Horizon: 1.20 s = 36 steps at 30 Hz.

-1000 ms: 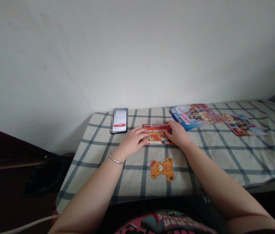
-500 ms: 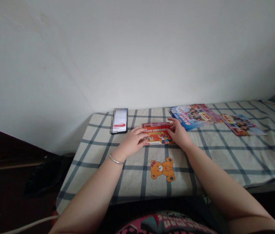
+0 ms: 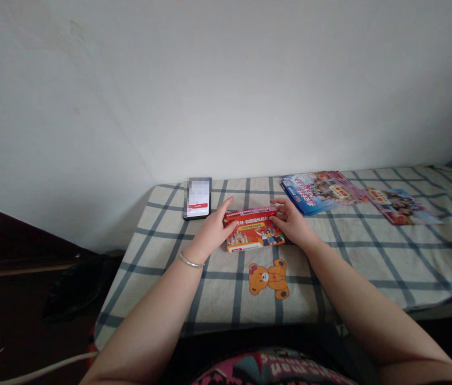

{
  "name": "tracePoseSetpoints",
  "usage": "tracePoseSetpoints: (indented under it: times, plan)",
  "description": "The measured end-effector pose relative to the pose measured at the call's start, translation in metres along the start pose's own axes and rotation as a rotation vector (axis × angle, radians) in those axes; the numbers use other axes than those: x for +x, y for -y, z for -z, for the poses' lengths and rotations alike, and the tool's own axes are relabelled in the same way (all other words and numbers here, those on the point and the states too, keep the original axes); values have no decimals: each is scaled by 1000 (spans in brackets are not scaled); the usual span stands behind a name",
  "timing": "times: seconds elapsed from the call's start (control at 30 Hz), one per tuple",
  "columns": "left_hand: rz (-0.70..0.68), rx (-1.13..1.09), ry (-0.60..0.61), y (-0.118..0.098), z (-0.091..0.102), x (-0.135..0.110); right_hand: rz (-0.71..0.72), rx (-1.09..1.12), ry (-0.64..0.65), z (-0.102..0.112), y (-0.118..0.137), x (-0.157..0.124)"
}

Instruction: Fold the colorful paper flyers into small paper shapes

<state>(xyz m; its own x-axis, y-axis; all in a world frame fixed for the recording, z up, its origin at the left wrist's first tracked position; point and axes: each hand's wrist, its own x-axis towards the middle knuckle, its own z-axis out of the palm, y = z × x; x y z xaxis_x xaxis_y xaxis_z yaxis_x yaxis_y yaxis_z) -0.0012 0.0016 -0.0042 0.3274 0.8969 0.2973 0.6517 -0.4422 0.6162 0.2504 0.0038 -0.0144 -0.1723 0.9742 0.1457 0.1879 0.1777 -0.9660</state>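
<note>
The print (image 3: 254, 231) is red-orange with white lettering, the cloth (image 3: 217, 297) cream with grey-blue checks and, on the near side, an orange bear (image 3: 268, 279). Far right, the leaflets (image 3: 314, 188) mix blue and pink; far left, the black phone (image 3: 199, 195) shows a red bar (image 3: 198, 206).

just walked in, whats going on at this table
A person's left hand and right hand hold the red-and-orange leaflets by opposite ends, thumbs on the printed front. Beyond the left hand, a phone with its screen lit lies on the checked cloth. Blue-and-pink leaflets lie beyond the right hand.
</note>
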Motion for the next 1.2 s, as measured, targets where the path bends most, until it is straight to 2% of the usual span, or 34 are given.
tracePoseSetpoints:
  times: [0.1,0.33,0.5,0.8,1.0,1.2]
  plan:
    - [71,-66,10,2,1,1,-2,-7,-8,0,-1,-1]
    - [93,-159,2,0,2,0,41,-180,-36,4,-4,-1]
    - [40,-177,0,-2,3,1,49,-258,-83,4,-2,-1]
    - [11,-280,-23,0,1,2,53,-225,-108,4,-4,-1]
    - [-14,-242,-84,-5,2,3,52,-221,-132,3,-2,-3]
    - [-4,-260,-63,-3,3,2,55,-188,-166,4,-3,-2]
